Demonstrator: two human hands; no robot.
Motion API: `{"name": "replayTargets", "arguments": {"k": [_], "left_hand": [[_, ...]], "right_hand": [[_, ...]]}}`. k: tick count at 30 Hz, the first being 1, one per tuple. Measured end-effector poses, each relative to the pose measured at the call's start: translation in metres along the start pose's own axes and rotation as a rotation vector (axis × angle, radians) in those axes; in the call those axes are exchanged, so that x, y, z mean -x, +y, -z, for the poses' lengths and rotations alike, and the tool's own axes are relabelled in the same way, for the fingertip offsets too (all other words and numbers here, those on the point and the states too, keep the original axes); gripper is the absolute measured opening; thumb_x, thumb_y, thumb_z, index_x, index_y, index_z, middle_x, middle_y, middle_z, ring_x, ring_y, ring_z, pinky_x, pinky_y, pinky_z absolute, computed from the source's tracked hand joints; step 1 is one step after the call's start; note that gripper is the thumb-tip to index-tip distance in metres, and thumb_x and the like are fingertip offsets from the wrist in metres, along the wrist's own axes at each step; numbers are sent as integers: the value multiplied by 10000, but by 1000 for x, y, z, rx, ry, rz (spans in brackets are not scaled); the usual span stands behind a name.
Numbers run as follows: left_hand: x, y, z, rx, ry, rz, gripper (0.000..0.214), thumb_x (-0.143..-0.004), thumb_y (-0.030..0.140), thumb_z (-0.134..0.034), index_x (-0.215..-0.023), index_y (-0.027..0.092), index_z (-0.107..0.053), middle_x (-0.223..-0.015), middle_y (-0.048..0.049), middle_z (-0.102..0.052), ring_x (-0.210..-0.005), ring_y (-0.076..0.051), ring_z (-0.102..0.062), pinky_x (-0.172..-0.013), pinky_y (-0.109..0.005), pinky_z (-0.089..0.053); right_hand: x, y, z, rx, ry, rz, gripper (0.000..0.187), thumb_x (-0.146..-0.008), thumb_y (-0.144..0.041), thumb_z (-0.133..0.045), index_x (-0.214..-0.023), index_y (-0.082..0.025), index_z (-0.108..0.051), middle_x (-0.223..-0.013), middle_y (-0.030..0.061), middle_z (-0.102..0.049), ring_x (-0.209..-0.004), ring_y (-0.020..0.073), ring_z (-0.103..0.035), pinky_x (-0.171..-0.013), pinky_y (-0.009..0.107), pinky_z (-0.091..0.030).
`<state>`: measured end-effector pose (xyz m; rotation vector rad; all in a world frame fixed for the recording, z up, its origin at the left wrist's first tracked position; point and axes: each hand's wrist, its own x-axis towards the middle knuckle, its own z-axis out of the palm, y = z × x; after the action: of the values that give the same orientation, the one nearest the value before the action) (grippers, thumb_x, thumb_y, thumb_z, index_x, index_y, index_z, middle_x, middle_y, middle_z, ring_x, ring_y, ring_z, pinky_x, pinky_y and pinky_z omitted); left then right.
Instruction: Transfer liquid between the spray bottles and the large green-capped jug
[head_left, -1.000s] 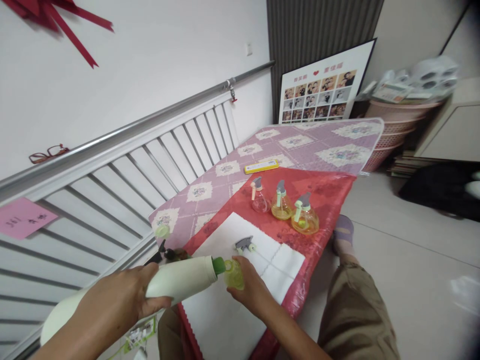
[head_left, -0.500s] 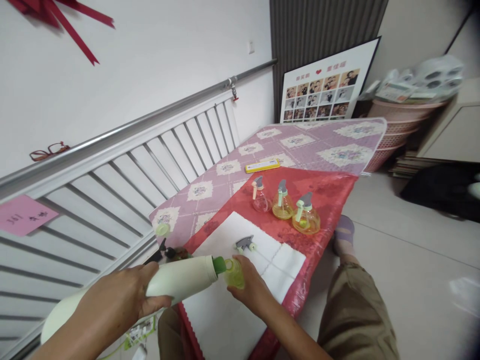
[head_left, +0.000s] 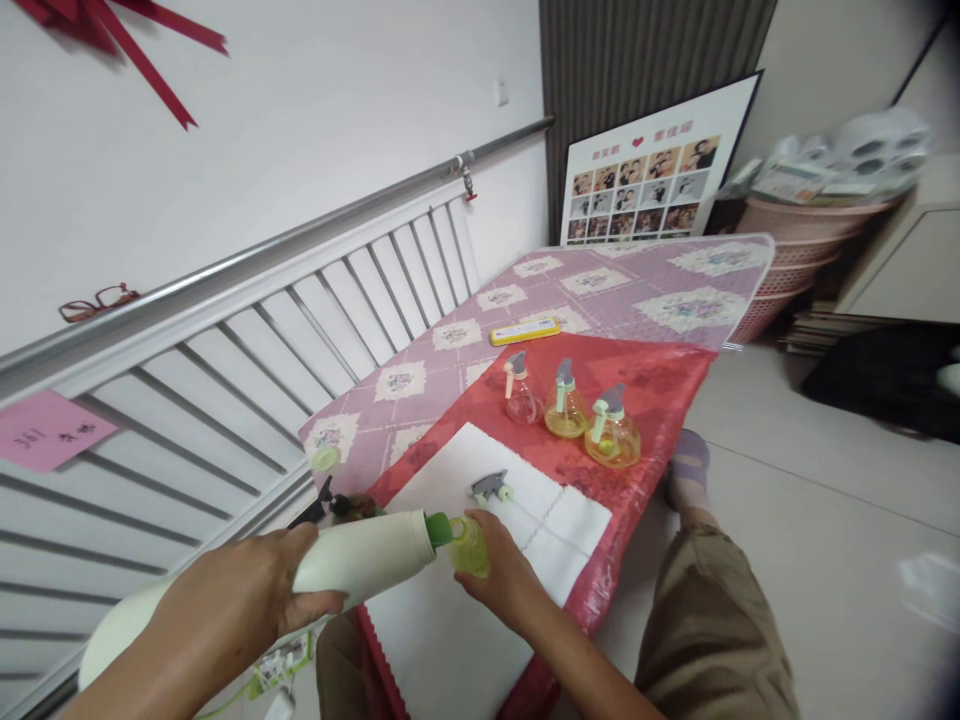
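Observation:
My left hand (head_left: 251, 585) is wrapped round a large pale green bottle (head_left: 367, 555), tipped nearly level with its green spout pointing right. That spout meets the mouth of a small yellow-green spray bottle (head_left: 469, 547), which my right hand (head_left: 499, 575) grips around its side. A grey spray head (head_left: 490, 486) lies loose on the white mat (head_left: 450, 640) just beyond. Farther back on the red cloth (head_left: 645, 370) stand three spray bottles: one looks empty (head_left: 523, 400), and the middle one (head_left: 566, 412) and right one (head_left: 613, 440) hold yellow liquid.
A yellow flat box (head_left: 525, 331) lies on the patterned tablecloth (head_left: 600, 285). Near the table's left edge sit a light green cap (head_left: 325, 459) and a dark pump bottle (head_left: 352, 507). A white radiator (head_left: 247, 370) runs along the left; stacked pink baskets (head_left: 784, 250) stand at the right.

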<state>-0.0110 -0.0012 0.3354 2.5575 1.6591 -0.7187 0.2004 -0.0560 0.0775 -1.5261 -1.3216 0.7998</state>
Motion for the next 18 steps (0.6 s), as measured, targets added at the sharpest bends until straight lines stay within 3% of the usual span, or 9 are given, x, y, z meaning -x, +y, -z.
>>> {"name": "replayTargets", "arguments": {"k": [18], "left_hand": [[3, 5, 5, 1, -13, 21, 460, -769, 669, -414, -955, 286, -589, -858, -47, -716, -804, -255, -674, -637, -295, -408]], "right_hand": [[0, 4, -2, 18, 6, 6, 733, -613, -204, -702, -1282, -196, -403, -1299, 102, -498, -1232, 269, -465, -1048, 413, -386]]}}
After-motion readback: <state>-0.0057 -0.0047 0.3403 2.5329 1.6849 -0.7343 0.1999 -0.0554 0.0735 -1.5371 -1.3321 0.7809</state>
